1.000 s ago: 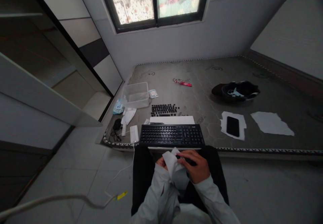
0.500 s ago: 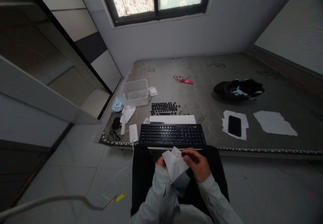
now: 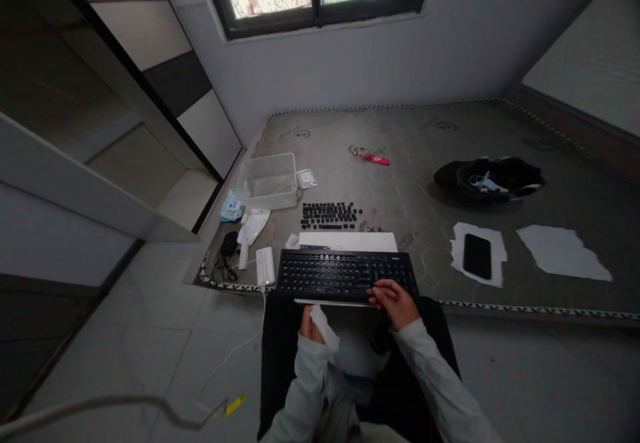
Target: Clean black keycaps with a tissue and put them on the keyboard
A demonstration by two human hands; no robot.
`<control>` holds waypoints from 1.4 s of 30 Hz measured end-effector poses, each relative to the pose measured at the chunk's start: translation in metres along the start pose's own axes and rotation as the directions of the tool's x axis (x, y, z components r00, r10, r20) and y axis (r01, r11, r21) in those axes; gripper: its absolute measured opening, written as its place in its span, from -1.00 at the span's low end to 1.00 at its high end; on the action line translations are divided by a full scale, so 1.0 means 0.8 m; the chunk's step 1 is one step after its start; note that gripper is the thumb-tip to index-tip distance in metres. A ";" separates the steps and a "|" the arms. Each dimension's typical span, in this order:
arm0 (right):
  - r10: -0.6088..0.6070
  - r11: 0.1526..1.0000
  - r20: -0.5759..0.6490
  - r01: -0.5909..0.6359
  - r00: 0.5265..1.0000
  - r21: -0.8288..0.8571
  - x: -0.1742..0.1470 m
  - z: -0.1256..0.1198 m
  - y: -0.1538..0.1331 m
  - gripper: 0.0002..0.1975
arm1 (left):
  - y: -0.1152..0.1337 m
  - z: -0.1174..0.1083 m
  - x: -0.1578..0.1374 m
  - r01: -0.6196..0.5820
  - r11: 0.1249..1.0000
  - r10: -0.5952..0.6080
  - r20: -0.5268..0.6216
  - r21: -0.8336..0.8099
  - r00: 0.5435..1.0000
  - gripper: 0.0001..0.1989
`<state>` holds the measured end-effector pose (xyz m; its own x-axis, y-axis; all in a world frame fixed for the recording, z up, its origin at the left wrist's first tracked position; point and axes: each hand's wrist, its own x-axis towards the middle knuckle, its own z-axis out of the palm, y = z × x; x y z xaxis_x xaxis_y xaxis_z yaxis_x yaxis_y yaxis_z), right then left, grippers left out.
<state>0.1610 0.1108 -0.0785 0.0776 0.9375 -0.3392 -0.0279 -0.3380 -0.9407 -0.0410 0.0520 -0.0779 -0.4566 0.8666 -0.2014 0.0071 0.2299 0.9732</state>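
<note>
A black keyboard (image 3: 325,273) with most of its letter keys bare lies across the near edge of the mattress, in front of my knees. My left hand (image 3: 309,326) is closed on a crumpled white tissue (image 3: 325,328) just below the keyboard's front edge. Over the keyboard's lower right part is my right hand (image 3: 395,302), thumb and fingertips pinched together. Anything between those fingertips is lost against the black keys. Behind the keyboard, small black keycaps (image 3: 330,214) are laid out in rows.
On the mattress (image 3: 400,203) stand a clear plastic box (image 3: 270,183) and a black cap (image 3: 487,180). A phone (image 3: 477,256) rests on white paper, beside another sheet (image 3: 563,251). At left are a white power strip (image 3: 265,266) and a black mouse (image 3: 230,243).
My right hand has moved away from the tissue, up onto the keyboard, with a small black piece no longer visible at its fingertips. My left hand has drawn left and lower with the tissue.
</note>
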 end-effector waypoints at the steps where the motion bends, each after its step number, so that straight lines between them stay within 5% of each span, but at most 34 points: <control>1: -0.036 0.994 0.001 0.036 0.999 -0.106 0.012 0.001 -0.002 -0.54 | -0.003 0.003 -0.004 0.003 1.000 -0.003 0.020 0.014 1.000 -0.60; 5: -0.207 0.870 0.026 0.196 0.978 -0.453 0.062 0.004 -0.012 -0.67 | -0.009 0.024 -0.003 -0.078 0.976 0.039 0.186 0.203 0.982 -0.72; 10: -0.253 0.744 0.061 0.234 0.966 -0.626 0.117 0.019 -0.019 -0.76 | -0.009 0.047 0.025 -0.224 0.856 0.042 0.368 0.466 0.929 -0.71; 23: -0.196 0.657 0.039 0.160 0.980 -0.737 0.147 0.040 -0.004 -0.74 | -0.013 0.102 0.092 -0.398 0.702 0.142 0.431 0.591 0.891 -0.57; 30: -0.185 0.646 0.064 0.170 0.981 -0.744 0.155 0.036 -0.005 -0.80 | -0.027 0.118 0.116 -0.423 0.602 0.049 0.498 0.677 0.866 -0.52; 42: -0.179 0.628 0.082 0.178 0.980 -0.758 0.158 0.037 0.001 -0.77 | -0.040 0.120 0.119 -0.469 0.656 0.105 0.543 0.591 0.833 -0.50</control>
<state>0.1412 0.2316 -0.1219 -0.0006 0.9864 -0.1642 0.7513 -0.1079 -0.6511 0.0006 0.1693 -0.1390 0.1039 0.9866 -0.1257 0.7447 0.0066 0.6673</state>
